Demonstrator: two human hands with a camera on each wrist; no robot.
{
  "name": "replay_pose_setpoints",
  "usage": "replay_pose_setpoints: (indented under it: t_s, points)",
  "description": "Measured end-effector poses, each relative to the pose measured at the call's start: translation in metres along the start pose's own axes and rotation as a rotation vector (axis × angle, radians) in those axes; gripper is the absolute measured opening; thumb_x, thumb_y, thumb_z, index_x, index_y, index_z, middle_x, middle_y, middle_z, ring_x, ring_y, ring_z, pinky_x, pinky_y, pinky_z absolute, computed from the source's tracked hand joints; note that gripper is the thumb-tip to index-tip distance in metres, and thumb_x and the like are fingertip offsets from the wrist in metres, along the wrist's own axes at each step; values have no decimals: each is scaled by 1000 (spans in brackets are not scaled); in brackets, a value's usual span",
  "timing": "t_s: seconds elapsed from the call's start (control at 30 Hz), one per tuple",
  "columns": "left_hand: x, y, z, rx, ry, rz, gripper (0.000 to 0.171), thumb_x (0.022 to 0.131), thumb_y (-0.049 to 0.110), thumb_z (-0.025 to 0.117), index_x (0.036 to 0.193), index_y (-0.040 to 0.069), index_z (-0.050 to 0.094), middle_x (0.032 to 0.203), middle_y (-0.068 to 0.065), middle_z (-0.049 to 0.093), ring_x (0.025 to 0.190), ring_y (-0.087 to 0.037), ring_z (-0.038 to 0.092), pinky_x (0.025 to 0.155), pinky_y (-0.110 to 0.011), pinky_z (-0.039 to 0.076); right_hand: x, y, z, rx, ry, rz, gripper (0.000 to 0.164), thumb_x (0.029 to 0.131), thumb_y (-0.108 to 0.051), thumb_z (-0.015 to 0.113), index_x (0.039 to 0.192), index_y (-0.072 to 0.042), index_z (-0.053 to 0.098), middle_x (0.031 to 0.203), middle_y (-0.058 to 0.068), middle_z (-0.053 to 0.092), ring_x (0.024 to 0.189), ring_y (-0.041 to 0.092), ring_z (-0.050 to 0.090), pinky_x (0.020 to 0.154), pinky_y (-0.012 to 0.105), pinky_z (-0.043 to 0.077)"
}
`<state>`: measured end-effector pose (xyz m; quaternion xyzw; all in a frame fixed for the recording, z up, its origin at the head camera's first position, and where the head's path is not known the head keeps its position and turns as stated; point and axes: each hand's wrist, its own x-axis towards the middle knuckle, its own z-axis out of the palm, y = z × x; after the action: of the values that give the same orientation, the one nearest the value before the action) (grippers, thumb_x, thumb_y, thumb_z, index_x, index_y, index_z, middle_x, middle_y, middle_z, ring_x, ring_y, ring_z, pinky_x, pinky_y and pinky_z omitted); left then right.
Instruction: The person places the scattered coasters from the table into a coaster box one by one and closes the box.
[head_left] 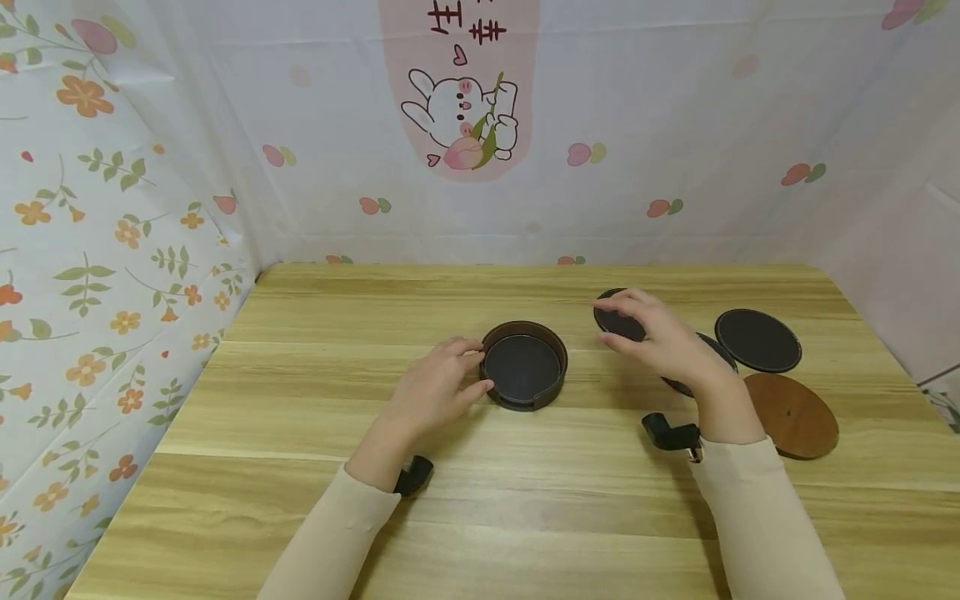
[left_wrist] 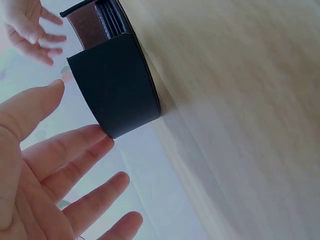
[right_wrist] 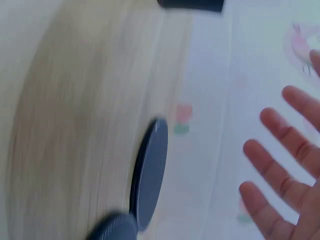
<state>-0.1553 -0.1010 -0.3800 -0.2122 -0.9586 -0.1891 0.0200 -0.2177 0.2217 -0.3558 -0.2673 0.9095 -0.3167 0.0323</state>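
Observation:
A round black coaster holder with a brown inner wall stands on the table, its notch facing me. Several black coasters are stacked inside it. The left hand is beside the holder, fingertips right at its left rim, fingers spread and loosely bent. Above a black coaster at the back hovers the right hand, its fingers apart with nothing between them; it covers part of that coaster. In the right wrist view its fingers are extended.
To the right lie another black coaster, one partly hidden behind the right wrist, and a brown disc. The wooden table meets a patterned cloth at the back and left. Black wrist devices sit on both wrists.

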Motion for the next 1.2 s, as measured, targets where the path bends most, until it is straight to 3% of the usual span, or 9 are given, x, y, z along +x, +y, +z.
replay_pose_setpoints:
  t_s: [0.2,0.37,0.5,0.7,0.87,1.03,1.2]
  points:
    - [0,2,2,13,34,-11,47,91,35,72,127,5,68,139,-6,61,130,-23,57,99,-44,54,-21,21,-21,10,38,140,54,100,-30,60,147,-8,46,145,20,43,124,42,44,88,57,44]
    - [1,2,3,17,64,-7,46,89,33,75,125,5,69,136,-6,62,126,-24,59,96,-44,56,-33,36,-35,-6,46,235,59,101,-34,58,150,-6,41,146,25,39,126,46,42,92,64,41]
    - [1,2,4,24,72,-12,47,88,33,76,124,5,69,135,-6,63,124,-24,61,94,-44,57,-37,49,-38,-49,-13,313,66,101,-38,56,152,-1,36,147,32,35,126,55,39,96,70,38]
    - [-2,4,4,20,60,-26,49,87,37,76,125,6,69,136,-4,62,122,-24,63,91,-42,58,-41,64,-37,-137,-83,417,72,100,-40,57,151,5,33,144,39,33,132,66,19,104,80,17]
    - [-2,4,5,13,58,-31,50,87,36,77,126,6,68,137,-4,62,121,-24,63,91,-42,58,-42,73,-37,-150,-93,451,74,99,-41,58,151,6,32,142,41,33,130,69,17,102,81,17]
    - [0,4,5,13,61,-33,49,87,35,77,125,6,68,137,-5,62,123,-24,63,93,-40,57,-42,78,-33,-162,-131,427,75,97,-38,62,148,9,33,140,44,34,129,67,21,101,81,12]
    - [0,4,6,11,58,-40,50,86,35,77,126,6,68,138,-5,62,122,-24,63,93,-40,57,-43,78,-29,-180,-185,457,85,92,-43,67,149,7,30,143,48,21,118,72,20,92,78,21]
